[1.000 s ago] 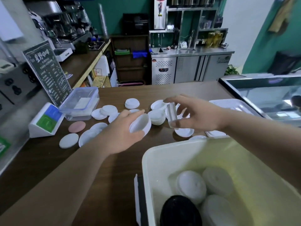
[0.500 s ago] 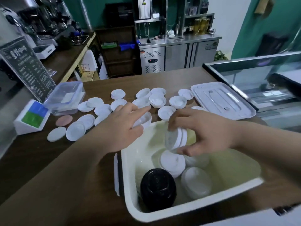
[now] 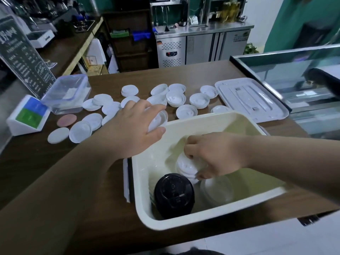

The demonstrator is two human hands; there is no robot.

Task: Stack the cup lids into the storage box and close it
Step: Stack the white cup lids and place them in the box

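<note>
One brown desk (image 3: 193, 74) carries one cream storage box (image 3: 145, 205) at six o'clock near the front edge, one flat box cover (image 3: 250, 100) at two o'clock, and roughly seventeen loose white cup lids (image 3: 186, 111) spread from nine to twelve. The left hand (image 3: 134, 127) clasps one lid (image 3: 159, 117) over the box's ten o'clock corner. The right hand (image 3: 217, 155), fingers curled, grips a white stack (image 3: 184, 165) inside the box beside one black lid (image 3: 173, 195), and the box floor is bare toward three o'clock.
</note>
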